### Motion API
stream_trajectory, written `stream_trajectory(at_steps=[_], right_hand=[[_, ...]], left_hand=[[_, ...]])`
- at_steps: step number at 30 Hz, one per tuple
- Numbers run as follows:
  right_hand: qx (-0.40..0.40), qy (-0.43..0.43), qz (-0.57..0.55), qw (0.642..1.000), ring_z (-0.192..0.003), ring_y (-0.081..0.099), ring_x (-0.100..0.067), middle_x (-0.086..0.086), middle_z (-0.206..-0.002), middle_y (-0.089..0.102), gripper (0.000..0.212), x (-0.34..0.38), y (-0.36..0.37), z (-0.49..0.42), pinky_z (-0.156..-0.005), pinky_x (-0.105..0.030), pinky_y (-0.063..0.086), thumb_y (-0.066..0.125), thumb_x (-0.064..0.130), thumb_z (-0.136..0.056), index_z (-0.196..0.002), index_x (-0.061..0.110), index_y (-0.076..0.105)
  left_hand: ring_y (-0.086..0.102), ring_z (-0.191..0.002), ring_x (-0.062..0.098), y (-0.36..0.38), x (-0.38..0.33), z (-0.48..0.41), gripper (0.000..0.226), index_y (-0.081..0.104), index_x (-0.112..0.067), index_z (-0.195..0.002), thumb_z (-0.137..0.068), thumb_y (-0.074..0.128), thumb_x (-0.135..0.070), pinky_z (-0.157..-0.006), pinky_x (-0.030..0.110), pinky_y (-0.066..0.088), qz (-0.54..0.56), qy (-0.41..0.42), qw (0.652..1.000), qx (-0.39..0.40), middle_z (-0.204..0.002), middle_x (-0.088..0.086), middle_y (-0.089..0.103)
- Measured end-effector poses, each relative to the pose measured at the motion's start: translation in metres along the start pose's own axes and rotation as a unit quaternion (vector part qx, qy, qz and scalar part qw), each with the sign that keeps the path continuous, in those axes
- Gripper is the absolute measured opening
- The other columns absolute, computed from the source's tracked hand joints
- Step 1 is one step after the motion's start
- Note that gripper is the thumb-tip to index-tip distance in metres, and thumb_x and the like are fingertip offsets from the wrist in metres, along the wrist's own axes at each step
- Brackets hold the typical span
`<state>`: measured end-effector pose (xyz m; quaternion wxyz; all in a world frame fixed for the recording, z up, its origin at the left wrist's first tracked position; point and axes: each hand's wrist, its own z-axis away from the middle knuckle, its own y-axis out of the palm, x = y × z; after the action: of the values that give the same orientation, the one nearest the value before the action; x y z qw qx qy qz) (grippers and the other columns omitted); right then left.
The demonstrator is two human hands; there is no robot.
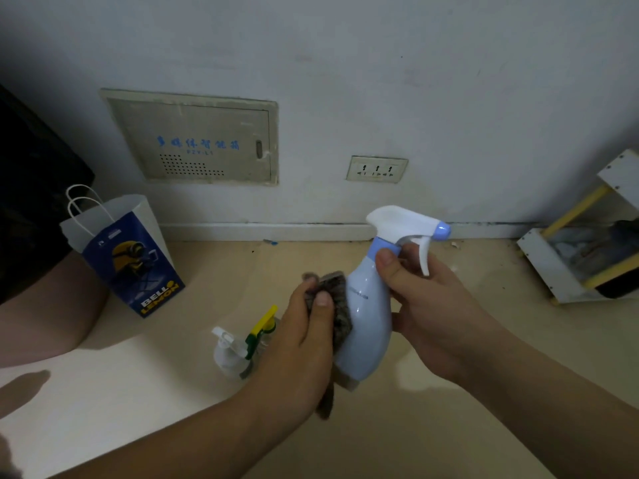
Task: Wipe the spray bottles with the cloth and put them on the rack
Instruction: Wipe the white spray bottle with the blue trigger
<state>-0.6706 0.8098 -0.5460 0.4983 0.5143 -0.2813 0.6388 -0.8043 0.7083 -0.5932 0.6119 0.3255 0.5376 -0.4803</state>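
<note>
Person held the pale blue spray bottle (366,326) upright in mid-air, centre scene above the floor, with the right hand (425,305) wrapped round its neck just under the white trigger and the left hand (304,333) clutching the grey cloth (340,312) against the bottle's left side. The bottle looked like glossy rigid plastic, probably light and a bit slippery, so the narrow neck seemed the safest hold; the cloth was soft and bunched. A clear white-trigger bottle (226,354) and a green-yellow-trigger bottle (261,326) sat on the floor left of the hands, and the rack (581,243) was well apart at far right.
</note>
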Motion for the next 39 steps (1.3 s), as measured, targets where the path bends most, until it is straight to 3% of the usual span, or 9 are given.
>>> stream_trajectory(at_steps=[5, 7, 9, 12, 17, 23, 28, 34, 39], right_hand=[[0.065, 0.024, -0.017, 0.997, -0.115, 0.073, -0.027, -0.009, -0.121, 0.077, 0.03, -0.005, 0.013, 0.01, -0.094, -0.053, 0.059, 0.063, 0.023, -0.099, -0.128, 0.019, 0.068], [0.07, 0.01, -0.027, 0.997, -0.115, 0.072, -0.027, -0.009, -0.121, 0.076, 0.037, 0.002, 0.008, 0.006, -0.089, -0.053, 0.061, 0.066, 0.027, -0.093, -0.128, 0.016, 0.068], [0.058, -0.003, -0.029, 0.998, -0.112, 0.072, -0.027, -0.008, -0.117, 0.075, 0.042, 0.008, 0.0, 0.002, -0.082, -0.048, 0.061, 0.068, 0.029, -0.087, -0.127, 0.014, 0.068], [0.05, -0.002, -0.018, 0.999, -0.112, 0.072, -0.024, -0.006, -0.116, 0.075, 0.046, 0.008, -0.003, 0.0, -0.084, -0.047, 0.062, 0.069, 0.034, -0.084, -0.128, 0.018, 0.068], [0.061, 0.003, 0.007, 0.998, -0.112, 0.073, -0.025, -0.009, -0.118, 0.077, 0.04, 0.002, 0.006, 0.007, -0.094, -0.055, 0.06, 0.067, 0.032, -0.089, -0.126, 0.017, 0.067], [0.03, 0.014, 0.041, 0.999, -0.111, 0.074, -0.023, -0.002, -0.117, 0.077, 0.027, -0.003, 0.004, 0.005, -0.1, -0.062, 0.055, 0.068, 0.025, -0.097, -0.124, 0.023, 0.069], [0.058, 0.017, 0.02, 0.998, -0.11, 0.074, -0.021, -0.005, -0.116, 0.078, 0.024, 0.001, 0.006, 0.006, -0.093, -0.048, 0.059, 0.063, 0.024, -0.1, -0.122, 0.018, 0.07], [0.022, 0.019, 0.02, 0.999, -0.115, 0.071, -0.021, 0.001, -0.117, 0.077, 0.026, 0.004, 0.002, 0.003, -0.104, -0.064, 0.051, 0.064, 0.026, -0.099, -0.124, 0.022, 0.07], [0.061, 0.024, 0.0, 0.998, -0.113, 0.073, -0.022, -0.004, -0.119, 0.077, 0.029, 0.004, 0.005, 0.006, -0.097, -0.051, 0.057, 0.063, 0.029, -0.098, -0.124, 0.02, 0.069]], left_hand=[[0.045, -0.134, -0.007, -0.007, -0.027, -0.006, 0.065, 0.029, -0.039, -0.157, -0.097, 0.032, -0.064, -0.108, 0.018, 0.04, -0.205, 0.228, 0.952, 0.008, -0.151, -0.024, 0.046], [0.056, -0.122, -0.006, -0.015, -0.028, -0.011, 0.048, 0.043, -0.042, -0.147, -0.102, 0.036, -0.058, -0.102, 0.021, 0.046, -0.138, 0.189, 0.971, 0.041, -0.14, -0.021, 0.057], [0.061, -0.102, -0.003, -0.019, -0.031, -0.015, 0.029, 0.059, -0.043, -0.121, -0.107, 0.035, -0.054, -0.094, 0.029, 0.049, -0.009, 0.016, 0.999, 0.031, -0.121, -0.017, 0.066], [0.06, -0.091, -0.001, -0.018, -0.025, -0.016, 0.032, 0.064, -0.04, -0.105, -0.106, 0.035, -0.053, -0.077, 0.025, 0.045, 0.052, -0.093, 0.994, -0.001, -0.103, -0.017, 0.066], [0.055, -0.126, 0.003, -0.004, -0.022, 0.0, 0.052, 0.041, -0.036, -0.15, -0.102, 0.037, -0.054, -0.102, 0.026, 0.046, -0.162, 0.237, 0.958, 0.006, -0.135, -0.018, 0.057], [0.063, -0.118, 0.005, -0.01, 0.002, -0.016, 0.037, 0.063, -0.042, -0.126, -0.106, 0.034, -0.054, -0.11, 0.039, 0.048, 0.027, -0.032, 0.999, 0.0, -0.13, -0.013, 0.068], [0.052, -0.133, 0.002, 0.001, -0.017, 0.003, 0.051, 0.042, -0.037, -0.151, -0.104, 0.035, -0.052, -0.107, 0.027, 0.043, -0.115, 0.245, 0.963, 0.013, -0.141, -0.02, 0.055], [0.066, -0.101, 0.009, -0.009, -0.015, -0.013, 0.035, 0.065, -0.041, -0.1, -0.106, 0.034, -0.057, -0.085, 0.029, 0.054, 0.061, -0.095, 0.993, -0.023, -0.107, -0.014, 0.07], [0.055, -0.126, 0.001, -0.002, -0.023, 0.007, 0.044, 0.047, -0.037, -0.147, -0.105, 0.038, -0.046, -0.101, 0.022, 0.045, -0.152, 0.269, 0.951, -0.002, -0.132, -0.022, 0.059]])
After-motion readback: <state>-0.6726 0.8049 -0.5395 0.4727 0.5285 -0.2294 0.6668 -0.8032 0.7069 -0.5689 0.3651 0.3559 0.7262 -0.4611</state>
